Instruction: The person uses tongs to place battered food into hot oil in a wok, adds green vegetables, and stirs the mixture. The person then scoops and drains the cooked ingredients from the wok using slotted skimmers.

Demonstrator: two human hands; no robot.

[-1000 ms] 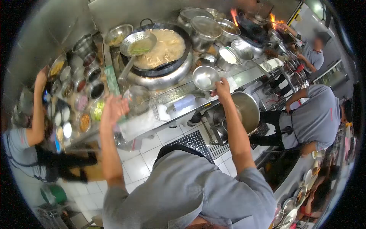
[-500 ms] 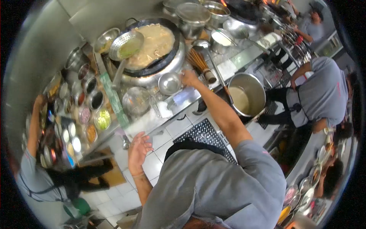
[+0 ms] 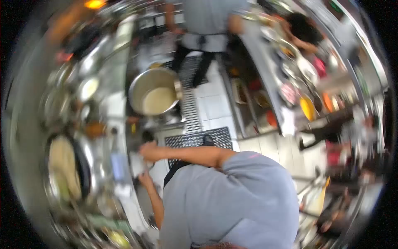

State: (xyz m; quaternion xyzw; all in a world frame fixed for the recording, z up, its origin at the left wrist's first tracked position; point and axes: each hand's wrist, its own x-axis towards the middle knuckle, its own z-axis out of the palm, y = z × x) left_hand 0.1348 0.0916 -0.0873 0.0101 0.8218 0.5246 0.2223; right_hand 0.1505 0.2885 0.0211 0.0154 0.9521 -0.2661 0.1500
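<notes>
Motion blurs much of the view. My right hand (image 3: 151, 151) reaches left across my front with its fingers curled; what they hold, if anything, I cannot make out. Just below it is my left hand (image 3: 145, 179), close to the counter's front edge, its fingers smeared. A thin pale strip shows between the two hands, too blurred to name. Above them stands a large steel pot (image 3: 134, 97) with pale liquid inside. Left of the hands, on the counter, lies a blue cloth-like thing (image 3: 118, 166).
A big wok (image 3: 85, 166) of pale broth sits at the left, with a strainer partly over it. Another person in a grey shirt (image 3: 211, 16) stands beyond the pot. A dark perforated mat (image 3: 219, 137) covers part of the tiled floor. Dishes line the right-hand counter.
My view has turned to the right. My right hand has left the small steel bowl by the wok. My left hand, open before, has come close to the right hand.
</notes>
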